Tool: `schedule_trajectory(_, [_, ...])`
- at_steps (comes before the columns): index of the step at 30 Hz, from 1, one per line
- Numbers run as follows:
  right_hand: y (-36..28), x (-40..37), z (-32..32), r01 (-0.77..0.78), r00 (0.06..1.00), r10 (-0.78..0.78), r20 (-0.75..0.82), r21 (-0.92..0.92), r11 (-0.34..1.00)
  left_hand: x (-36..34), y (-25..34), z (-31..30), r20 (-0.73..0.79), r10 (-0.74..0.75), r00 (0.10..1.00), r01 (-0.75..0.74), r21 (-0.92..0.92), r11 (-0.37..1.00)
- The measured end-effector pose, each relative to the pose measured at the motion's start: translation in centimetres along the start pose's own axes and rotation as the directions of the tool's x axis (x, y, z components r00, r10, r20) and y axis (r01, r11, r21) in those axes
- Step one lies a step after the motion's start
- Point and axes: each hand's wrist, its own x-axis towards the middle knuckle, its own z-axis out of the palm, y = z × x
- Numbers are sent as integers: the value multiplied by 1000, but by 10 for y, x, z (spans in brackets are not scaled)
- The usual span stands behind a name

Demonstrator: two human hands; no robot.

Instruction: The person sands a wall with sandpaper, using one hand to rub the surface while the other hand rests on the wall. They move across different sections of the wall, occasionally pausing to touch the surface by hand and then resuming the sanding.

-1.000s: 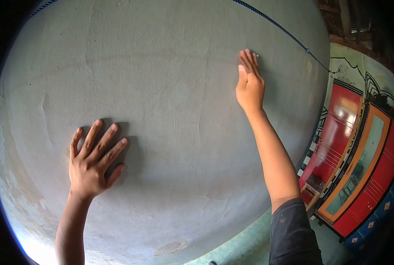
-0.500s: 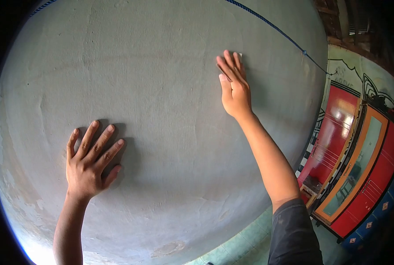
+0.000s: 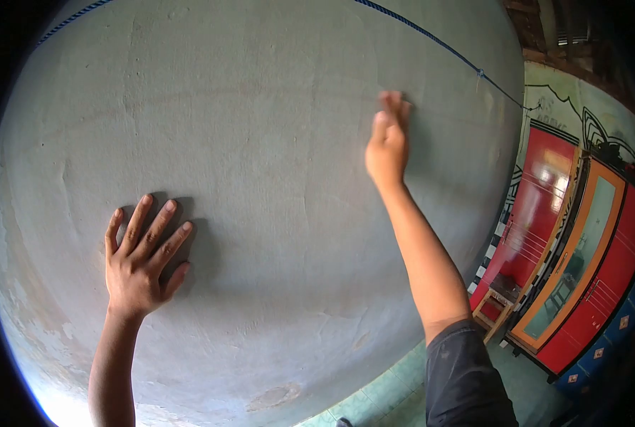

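Wall, grey and plastered, rises before me; the left hand lies against it, fingers splayed. Below the blue rope, the right hand, fingers blurred, has just swung back rightward, suggesting to-and-fro strokes; whether it grips anything, I can't tell.

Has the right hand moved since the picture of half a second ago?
Yes: judged against the blue knot, the right hand has moved rightward and slightly down.
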Motion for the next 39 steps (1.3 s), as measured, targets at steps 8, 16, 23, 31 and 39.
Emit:
schedule_trajectory(8, [9,-21,-20,73,991,-73,110,2,997,0,3,1,4,-5,1000,5,33,999])
schedule_trajectory(16, [7,-51,-30,113,982,-112,149,2,994,-1,1,1,-18,12,1000,-11,36,999])
schedule_trajectory(23, [8,-78,-35,27,990,-30,135,28,999,0,2,2,-23,6,1000,-5,33,999])
schedule_trajectory(31, [22,-79,-31,-103,993,107,56,-72,992,0,1,2,-19,13,1000,-12,46,999])
schedule_trajectory(39, [27,-73,-41,71,991,-77,107,59,996,-1,-4,7,-53,84,995,-78,105,991])
